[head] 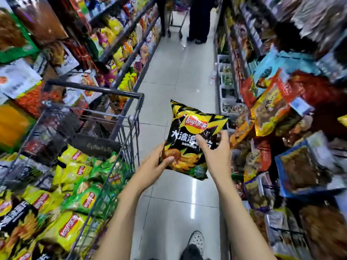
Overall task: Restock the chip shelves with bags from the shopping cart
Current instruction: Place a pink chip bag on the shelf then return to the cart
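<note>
Gripping the glossy black-and-yellow chip bag (195, 132), the left hand (156, 166) and right hand (216, 152) fingers were curled round its lower edges. A light hold was advised, so the chips were not crushed.

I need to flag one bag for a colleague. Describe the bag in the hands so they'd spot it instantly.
Start at the cart on the left; just right of it, over the aisle floor, the left hand and right hand hold one bag. It is black with yellow zigzags, unlike the cart's mostly yellow and green bags.

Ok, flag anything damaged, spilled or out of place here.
Nothing stands out. The black Lay's bag looks intact, held over the aisle by the left hand and right hand; the cart sits beside it.
</note>
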{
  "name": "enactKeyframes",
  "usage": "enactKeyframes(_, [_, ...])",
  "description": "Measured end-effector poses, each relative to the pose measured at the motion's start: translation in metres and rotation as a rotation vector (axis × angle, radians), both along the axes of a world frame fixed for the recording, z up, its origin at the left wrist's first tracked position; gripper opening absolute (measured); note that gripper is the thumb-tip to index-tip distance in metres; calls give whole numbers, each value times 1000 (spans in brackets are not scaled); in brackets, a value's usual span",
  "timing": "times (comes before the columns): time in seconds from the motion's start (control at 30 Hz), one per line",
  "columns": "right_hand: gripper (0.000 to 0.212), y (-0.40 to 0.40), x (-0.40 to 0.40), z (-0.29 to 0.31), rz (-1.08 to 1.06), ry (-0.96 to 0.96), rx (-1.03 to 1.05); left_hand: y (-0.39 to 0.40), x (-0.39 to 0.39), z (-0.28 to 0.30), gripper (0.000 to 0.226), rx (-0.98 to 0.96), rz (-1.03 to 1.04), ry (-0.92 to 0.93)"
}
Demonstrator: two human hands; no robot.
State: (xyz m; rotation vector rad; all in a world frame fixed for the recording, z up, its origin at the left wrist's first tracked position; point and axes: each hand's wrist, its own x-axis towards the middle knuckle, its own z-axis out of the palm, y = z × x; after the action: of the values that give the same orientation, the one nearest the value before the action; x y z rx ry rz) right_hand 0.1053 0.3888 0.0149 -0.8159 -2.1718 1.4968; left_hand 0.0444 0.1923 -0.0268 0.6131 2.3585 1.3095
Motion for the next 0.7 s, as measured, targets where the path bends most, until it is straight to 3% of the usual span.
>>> enactKeyframes(0.3, [85, 122, -19, -2, -133, -26, 29, 134, -33, 5, 50, 95, -94, -122])
enactKeyframes(0.53, [86, 168, -87, 0, -130, -15, 48, 184, -103, 3, 32, 84, -27, -54])
enactKeyframes(0.7, [78, 192, -169, 8, -118, -23, 40, 207, -189, 9, 33, 26, -15, -9])
